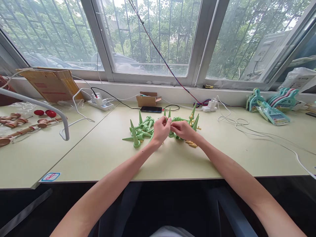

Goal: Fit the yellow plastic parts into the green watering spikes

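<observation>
Nearby, green spikes (pixel 134 137) lie on both sides of the fingers (pixel 168 122).

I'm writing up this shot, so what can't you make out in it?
Head view:
What, if anything, sits between the left hand and right hand: hidden by fingers.
Print on the hanger packet: too small.
Far end of the wooden toy: cut off by the left edge.

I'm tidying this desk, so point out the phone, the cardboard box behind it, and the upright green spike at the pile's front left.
Phone (pixel 151 109): head view, on its dark face.
Cardboard box (pixel 147 101): head view, on its front panel.
Green spike (pixel 134 135): head view, middle of its tapered body.
</observation>
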A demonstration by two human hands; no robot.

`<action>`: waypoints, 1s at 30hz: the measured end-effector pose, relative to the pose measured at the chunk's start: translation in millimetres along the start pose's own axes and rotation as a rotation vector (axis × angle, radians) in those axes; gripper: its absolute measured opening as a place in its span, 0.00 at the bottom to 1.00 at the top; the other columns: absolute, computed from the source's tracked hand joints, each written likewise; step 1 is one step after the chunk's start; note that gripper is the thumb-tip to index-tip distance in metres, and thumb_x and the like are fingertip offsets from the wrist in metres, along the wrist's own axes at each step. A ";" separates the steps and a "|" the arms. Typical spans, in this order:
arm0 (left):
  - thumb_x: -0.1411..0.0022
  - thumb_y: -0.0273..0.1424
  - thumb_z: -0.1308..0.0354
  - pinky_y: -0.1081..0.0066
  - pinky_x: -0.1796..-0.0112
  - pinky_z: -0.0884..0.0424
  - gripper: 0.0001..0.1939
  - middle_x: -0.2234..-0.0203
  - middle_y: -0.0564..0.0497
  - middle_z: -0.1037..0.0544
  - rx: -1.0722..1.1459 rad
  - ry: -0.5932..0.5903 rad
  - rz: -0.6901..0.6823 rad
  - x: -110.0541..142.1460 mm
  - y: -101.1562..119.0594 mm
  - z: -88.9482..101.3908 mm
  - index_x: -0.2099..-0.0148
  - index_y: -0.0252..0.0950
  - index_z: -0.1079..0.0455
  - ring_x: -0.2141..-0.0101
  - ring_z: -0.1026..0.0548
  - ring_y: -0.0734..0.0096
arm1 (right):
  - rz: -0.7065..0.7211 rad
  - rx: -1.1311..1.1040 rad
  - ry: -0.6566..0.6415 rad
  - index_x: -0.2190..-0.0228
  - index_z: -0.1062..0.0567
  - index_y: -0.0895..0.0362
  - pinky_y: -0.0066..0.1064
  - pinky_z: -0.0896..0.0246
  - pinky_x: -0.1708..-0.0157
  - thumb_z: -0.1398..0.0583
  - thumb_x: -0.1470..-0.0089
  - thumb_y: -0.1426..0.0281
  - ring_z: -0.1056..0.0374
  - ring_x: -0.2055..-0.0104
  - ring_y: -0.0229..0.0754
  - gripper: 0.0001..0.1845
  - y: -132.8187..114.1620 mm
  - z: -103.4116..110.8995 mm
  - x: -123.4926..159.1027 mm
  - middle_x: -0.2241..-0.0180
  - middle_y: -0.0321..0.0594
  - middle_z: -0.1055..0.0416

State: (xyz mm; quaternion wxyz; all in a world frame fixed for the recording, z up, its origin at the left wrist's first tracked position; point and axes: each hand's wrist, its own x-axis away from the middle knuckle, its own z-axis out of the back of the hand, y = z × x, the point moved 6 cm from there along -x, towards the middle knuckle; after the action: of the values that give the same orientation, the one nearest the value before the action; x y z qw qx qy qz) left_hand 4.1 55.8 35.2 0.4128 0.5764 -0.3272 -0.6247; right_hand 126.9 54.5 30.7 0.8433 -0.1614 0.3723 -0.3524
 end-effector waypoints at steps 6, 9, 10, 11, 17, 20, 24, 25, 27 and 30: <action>0.38 0.39 0.44 0.73 0.78 0.43 0.16 0.82 0.56 0.36 -0.005 0.000 0.001 0.5 1.4 0.2 0.75 0.37 0.39 0.81 0.40 0.77 | -0.002 -0.008 0.002 0.80 0.43 0.55 0.29 0.58 0.77 0.48 0.38 0.61 0.57 0.77 0.34 0.21 -1.7 0.7 0.0 0.81 0.30 0.51; 0.38 0.39 0.44 0.73 0.78 0.43 0.16 0.82 0.56 0.37 -0.003 -0.001 0.004 0.6 2.3 0.4 0.75 0.37 0.40 0.81 0.39 0.77 | -0.004 -0.012 -0.002 0.80 0.42 0.55 0.29 0.58 0.77 0.48 0.38 0.60 0.56 0.77 0.34 0.21 -1.4 0.3 0.2 0.81 0.30 0.50; 0.38 0.39 0.44 0.73 0.78 0.43 0.16 0.83 0.56 0.37 0.000 -0.001 0.005 0.7 2.2 0.4 0.75 0.37 0.40 0.81 0.39 0.77 | -0.006 -0.011 -0.004 0.80 0.42 0.55 0.29 0.58 0.77 0.48 0.38 0.60 0.56 0.77 0.34 0.21 -1.2 0.1 0.3 0.81 0.30 0.50; 0.38 0.39 0.44 0.73 0.78 0.43 0.16 0.83 0.56 0.37 0.005 -0.002 0.008 0.7 1.8 0.5 0.75 0.37 0.40 0.81 0.39 0.77 | -0.008 -0.010 -0.004 0.80 0.42 0.55 0.30 0.58 0.77 0.48 0.38 0.60 0.56 0.77 0.34 0.21 -1.0 0.0 0.3 0.81 0.31 0.50; 0.39 0.40 0.43 0.73 0.78 0.43 0.17 0.82 0.56 0.36 0.028 -0.007 0.024 0.6 -0.8 0.5 0.74 0.37 0.39 0.81 0.39 0.77 | -0.006 -0.013 -0.004 0.80 0.42 0.55 0.30 0.58 0.77 0.48 0.38 0.59 0.56 0.77 0.34 0.21 -1.4 0.0 0.4 0.81 0.31 0.50; 0.38 0.40 0.44 0.73 0.78 0.43 0.17 0.82 0.55 0.36 0.008 -0.007 0.015 0.5 0.3 0.6 0.75 0.37 0.40 0.81 0.39 0.77 | -0.007 -0.016 -0.006 0.80 0.42 0.55 0.30 0.58 0.77 0.48 0.38 0.59 0.56 0.77 0.34 0.21 -1.7 0.0 0.4 0.81 0.31 0.50; 0.38 0.40 0.44 0.73 0.79 0.42 0.17 0.82 0.55 0.35 -0.008 -0.006 0.005 0.5 1.3 0.8 0.75 0.37 0.40 0.82 0.38 0.78 | -0.005 -0.019 -0.003 0.80 0.42 0.55 0.29 0.59 0.77 0.48 0.38 0.60 0.57 0.77 0.34 0.21 -1.1 -0.3 0.2 0.81 0.30 0.51; 0.38 0.40 0.45 0.74 0.79 0.42 0.17 0.82 0.55 0.35 -0.006 -0.003 0.007 0.6 1.2 1.0 0.74 0.37 0.40 0.82 0.38 0.78 | -0.006 -0.018 0.003 0.80 0.43 0.55 0.29 0.59 0.77 0.48 0.38 0.60 0.57 0.77 0.34 0.22 -0.8 -0.1 0.1 0.81 0.30 0.51; 0.38 0.40 0.45 0.74 0.80 0.41 0.16 0.81 0.55 0.34 0.006 0.001 0.017 0.6 0.7 1.2 0.74 0.37 0.39 0.83 0.37 0.79 | -0.016 -0.019 0.020 0.81 0.43 0.55 0.29 0.58 0.76 0.47 0.38 0.60 0.56 0.78 0.34 0.22 0.0 0.7 -0.3 0.82 0.30 0.51; 0.37 0.41 0.46 0.74 0.82 0.41 0.16 0.80 0.55 0.31 0.045 -0.001 0.041 0.5 -0.2 0.8 0.72 0.37 0.38 0.84 0.37 0.79 | -0.051 -0.033 0.033 0.81 0.42 0.55 0.29 0.56 0.76 0.47 0.38 0.59 0.53 0.79 0.33 0.23 0.8 1.5 -1.0 0.83 0.30 0.47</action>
State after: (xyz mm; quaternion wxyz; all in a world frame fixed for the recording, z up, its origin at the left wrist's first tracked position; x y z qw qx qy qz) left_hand 3.3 55.5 34.9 0.4124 0.5785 -0.3529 -0.6088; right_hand 127.8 55.8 31.8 0.8250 -0.1789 0.3875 -0.3704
